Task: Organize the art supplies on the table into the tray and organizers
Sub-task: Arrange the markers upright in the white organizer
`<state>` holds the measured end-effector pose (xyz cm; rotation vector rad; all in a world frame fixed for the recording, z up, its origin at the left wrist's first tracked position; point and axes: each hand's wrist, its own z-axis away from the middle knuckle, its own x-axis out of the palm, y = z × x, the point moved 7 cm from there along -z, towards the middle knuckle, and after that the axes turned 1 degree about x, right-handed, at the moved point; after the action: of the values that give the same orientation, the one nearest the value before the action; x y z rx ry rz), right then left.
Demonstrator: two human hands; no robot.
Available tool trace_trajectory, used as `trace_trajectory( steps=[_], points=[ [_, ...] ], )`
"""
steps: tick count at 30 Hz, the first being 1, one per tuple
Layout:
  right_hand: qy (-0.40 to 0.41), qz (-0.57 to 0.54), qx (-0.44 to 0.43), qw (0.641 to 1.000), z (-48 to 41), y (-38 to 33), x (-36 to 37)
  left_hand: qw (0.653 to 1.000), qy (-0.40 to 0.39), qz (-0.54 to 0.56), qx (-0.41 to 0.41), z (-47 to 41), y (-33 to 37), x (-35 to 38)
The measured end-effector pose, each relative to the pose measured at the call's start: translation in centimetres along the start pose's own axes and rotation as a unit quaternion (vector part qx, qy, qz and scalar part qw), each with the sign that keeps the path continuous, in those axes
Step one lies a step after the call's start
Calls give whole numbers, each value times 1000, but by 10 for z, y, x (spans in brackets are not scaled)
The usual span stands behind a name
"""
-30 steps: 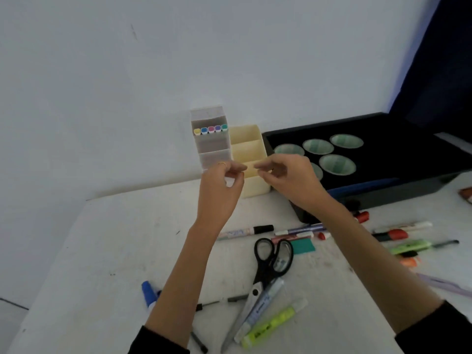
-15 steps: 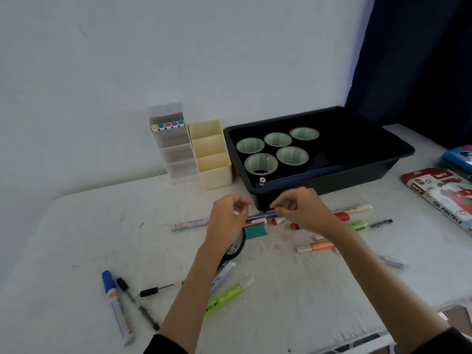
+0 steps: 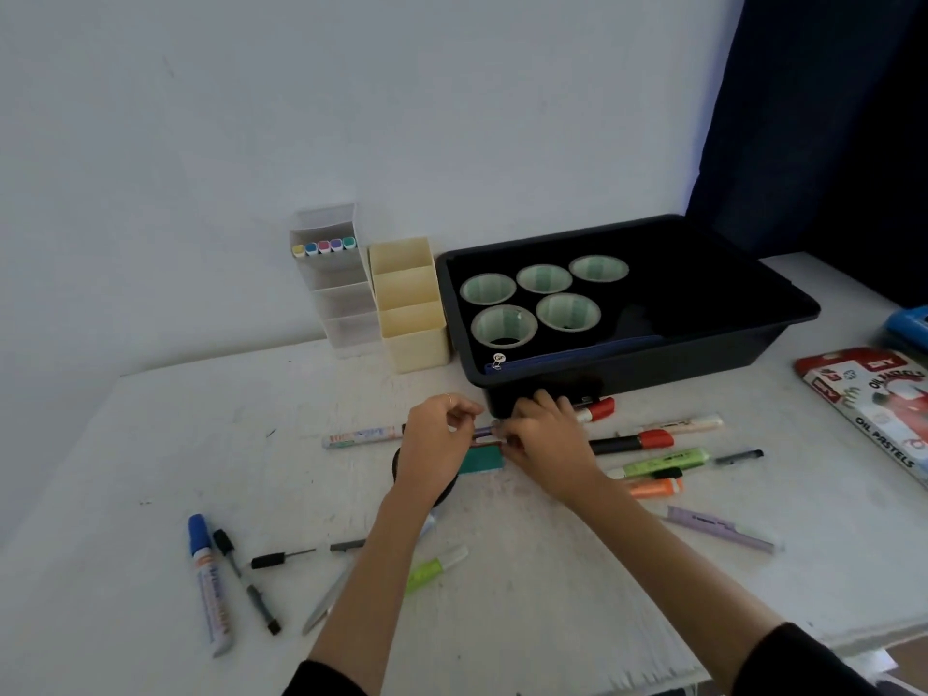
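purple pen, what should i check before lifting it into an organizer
1. Left hand pinches the purple pen: ok.
2. Right hand has a hold on it: cannot tell.
3. Cream organizer compartments free: ok.
4. Clear organizer lower compartments free: ok.
5. Right hand clear of the black tray wall: cannot tell.
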<state>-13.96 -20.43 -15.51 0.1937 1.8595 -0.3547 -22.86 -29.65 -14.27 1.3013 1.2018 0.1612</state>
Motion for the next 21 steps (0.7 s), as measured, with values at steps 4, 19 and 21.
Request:
trace_trajectory(
  steps=[4, 19, 21],
  points=[
    [-10, -36, 1, 999, 3, 2, 7, 1000, 22, 11, -6, 0, -5, -6],
    [120, -658, 221, 710, 29, 83, -65, 991, -34, -130, 13, -10, 7, 33],
    [134, -685, 238, 675, 34, 93, -67, 986, -57, -151, 27, -10, 9, 47]
  ],
)
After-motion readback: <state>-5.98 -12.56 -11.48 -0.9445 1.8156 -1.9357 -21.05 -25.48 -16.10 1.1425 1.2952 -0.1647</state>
